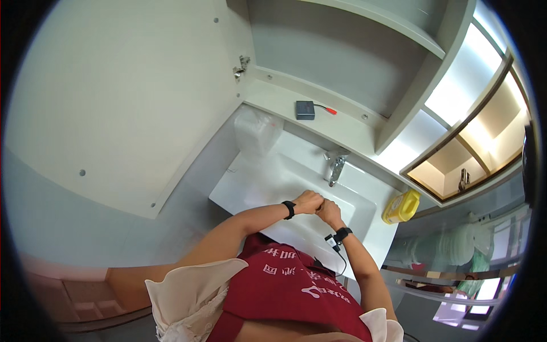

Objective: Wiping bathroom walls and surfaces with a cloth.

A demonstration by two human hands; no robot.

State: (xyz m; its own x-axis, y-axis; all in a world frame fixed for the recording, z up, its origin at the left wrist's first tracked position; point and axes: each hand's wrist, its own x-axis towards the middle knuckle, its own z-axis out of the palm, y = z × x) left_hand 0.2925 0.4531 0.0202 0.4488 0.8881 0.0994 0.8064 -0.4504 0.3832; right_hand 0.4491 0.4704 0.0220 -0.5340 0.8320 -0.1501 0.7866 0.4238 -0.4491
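Observation:
Above the basin of a white washbasin (282, 171), my left hand (309, 202) and my right hand (330, 212) meet with curled fingers. A small dark patch shows between them; whether it is a held thing or shadow I cannot tell. Each wrist wears a black strap (289, 210), and a small white-and-black device (332, 242) with a cable hangs at the right one. Just beyond my hands stands a chrome faucet (337, 170), its spout pointing down at the basin.
An open white cabinet door (128, 98) spans the left. A dark box with a red-ended lead (305, 110) lies on the cabinet's lower shelf (346, 130). On the washbasin are a translucent plastic jug (258, 132) at back left and a yellow bottle (401, 207) at right.

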